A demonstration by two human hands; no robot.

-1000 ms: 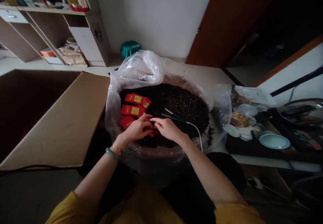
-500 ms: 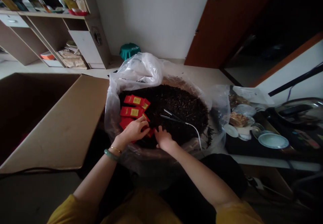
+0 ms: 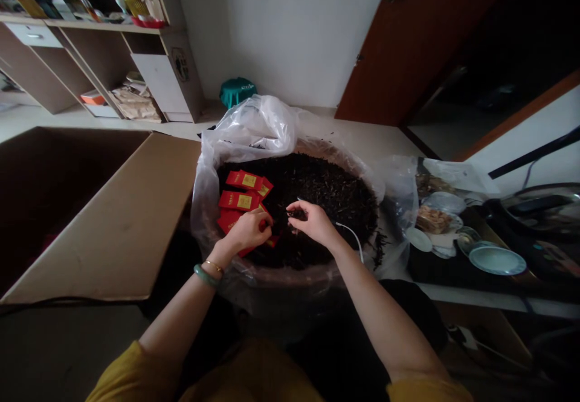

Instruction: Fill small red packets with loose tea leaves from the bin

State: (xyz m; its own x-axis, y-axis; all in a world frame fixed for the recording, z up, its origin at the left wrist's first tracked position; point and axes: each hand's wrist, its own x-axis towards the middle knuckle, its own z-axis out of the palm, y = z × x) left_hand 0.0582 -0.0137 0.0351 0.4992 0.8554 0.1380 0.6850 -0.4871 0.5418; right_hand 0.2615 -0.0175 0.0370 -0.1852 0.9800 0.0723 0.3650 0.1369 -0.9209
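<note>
My left hand [image 3: 248,229], with bangles at the wrist, is closed with curled fingers. A bit of red packet shows between its fingertips, over the lower end of the packet pile. My right hand [image 3: 313,222] pinches a small clump of dark dried leaves [image 3: 296,214], which look like tea, just right of my left hand. Several red packets [image 3: 235,200] with gold labels lie on the left of the dark leaf heap [image 3: 333,184]. The heap fills a round container lined with clear plastic [image 3: 254,127]. A white cord [image 3: 351,231] runs from a tool mostly hidden behind my right hand.
An open cardboard box [image 3: 109,208] stands at the left. On the right, a low table holds a pale bowl [image 3: 497,259], small dishes and a bag of light brown pieces [image 3: 434,219]. Behind are a green bin [image 3: 238,92], a desk [image 3: 165,81] and a brown door [image 3: 380,57].
My right hand has moved up and right, away from the packet by my left hand, and now pinches leaves, covering the corded tool. My left hand stays over the packets. The view shifted slightly.
</note>
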